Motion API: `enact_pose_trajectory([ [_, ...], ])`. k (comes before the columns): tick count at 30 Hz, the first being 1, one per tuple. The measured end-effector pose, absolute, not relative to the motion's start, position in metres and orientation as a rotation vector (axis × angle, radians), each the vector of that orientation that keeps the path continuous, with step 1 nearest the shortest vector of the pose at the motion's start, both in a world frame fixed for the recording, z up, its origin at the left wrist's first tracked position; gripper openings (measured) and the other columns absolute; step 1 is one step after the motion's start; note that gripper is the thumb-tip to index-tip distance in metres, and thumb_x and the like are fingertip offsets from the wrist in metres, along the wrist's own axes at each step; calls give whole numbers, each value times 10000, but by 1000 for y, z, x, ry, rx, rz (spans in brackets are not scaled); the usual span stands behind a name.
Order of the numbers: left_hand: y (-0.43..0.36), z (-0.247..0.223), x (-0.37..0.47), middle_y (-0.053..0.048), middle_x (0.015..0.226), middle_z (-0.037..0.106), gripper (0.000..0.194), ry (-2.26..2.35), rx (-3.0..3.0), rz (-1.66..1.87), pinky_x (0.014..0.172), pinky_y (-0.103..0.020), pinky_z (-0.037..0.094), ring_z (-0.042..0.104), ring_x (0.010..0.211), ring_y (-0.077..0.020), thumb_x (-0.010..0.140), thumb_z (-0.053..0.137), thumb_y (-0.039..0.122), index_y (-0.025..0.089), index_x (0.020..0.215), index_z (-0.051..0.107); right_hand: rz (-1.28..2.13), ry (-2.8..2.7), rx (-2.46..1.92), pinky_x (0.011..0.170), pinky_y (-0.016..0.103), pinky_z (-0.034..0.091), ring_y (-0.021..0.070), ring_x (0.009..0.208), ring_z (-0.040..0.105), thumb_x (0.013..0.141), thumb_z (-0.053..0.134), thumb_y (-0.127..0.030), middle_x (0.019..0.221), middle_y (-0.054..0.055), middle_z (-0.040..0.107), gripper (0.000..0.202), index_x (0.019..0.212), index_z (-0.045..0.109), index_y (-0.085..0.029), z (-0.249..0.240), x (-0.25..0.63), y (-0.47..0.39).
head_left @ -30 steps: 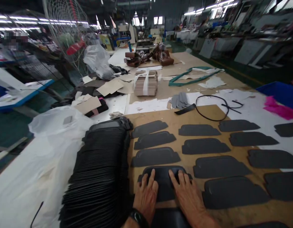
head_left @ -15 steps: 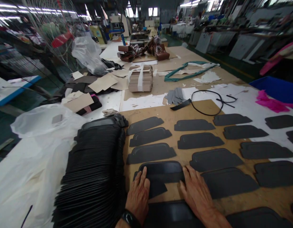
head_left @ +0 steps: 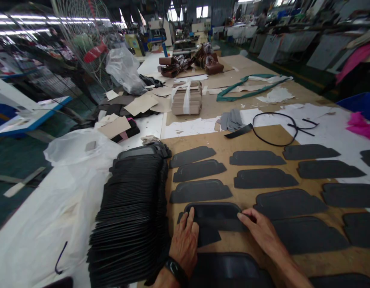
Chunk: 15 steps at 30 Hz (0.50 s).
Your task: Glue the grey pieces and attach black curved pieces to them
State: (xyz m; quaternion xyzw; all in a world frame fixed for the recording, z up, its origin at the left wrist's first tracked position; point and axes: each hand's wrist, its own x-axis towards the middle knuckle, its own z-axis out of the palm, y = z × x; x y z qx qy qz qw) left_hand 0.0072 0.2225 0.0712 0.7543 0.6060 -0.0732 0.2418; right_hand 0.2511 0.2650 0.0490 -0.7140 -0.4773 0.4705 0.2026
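Note:
A glossy black panel (head_left: 216, 212) with rounded upper corners lies over a matte dark grey piece (head_left: 209, 236) on the brown board. Stretched flat, the fingers of my left hand (head_left: 186, 240) press on the panel's left end; a black band circles that wrist. At the opposite end, my right hand (head_left: 259, 230) pinches the panel's right edge between thumb and bent fingers. Nearer to me lies another glossy black panel (head_left: 225, 266), partly cut off by the frame. Close on the left stands a long stack of black panels (head_left: 131, 212).
Several matte grey pieces (head_left: 281, 202) lie in rows across the brown board (head_left: 263, 138). Crumpled clear plastic (head_left: 80, 180) covers the left side. Farther back are a tied cardboard bundle (head_left: 186, 100), a black cord loop (head_left: 273, 114) and a blue bin (head_left: 359, 106).
My right hand has gone from fingers laid over the panel's right end to a pinch at its edge. The left hand keeps its place on the panel. The view has swung slightly left.

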Motion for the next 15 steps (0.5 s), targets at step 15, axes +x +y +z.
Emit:
enact_pose_trajectory([
  [15, 229, 110, -23, -50, 886, 653, 205, 1728, 1585, 602, 793, -312, 483, 622, 844, -187, 844, 368, 227, 207, 928, 554, 1652, -943, -1810, 535, 261, 542, 168, 777, 593, 680, 571, -417, 827, 13, 603, 297, 876, 579, -194, 49, 246, 262],
])
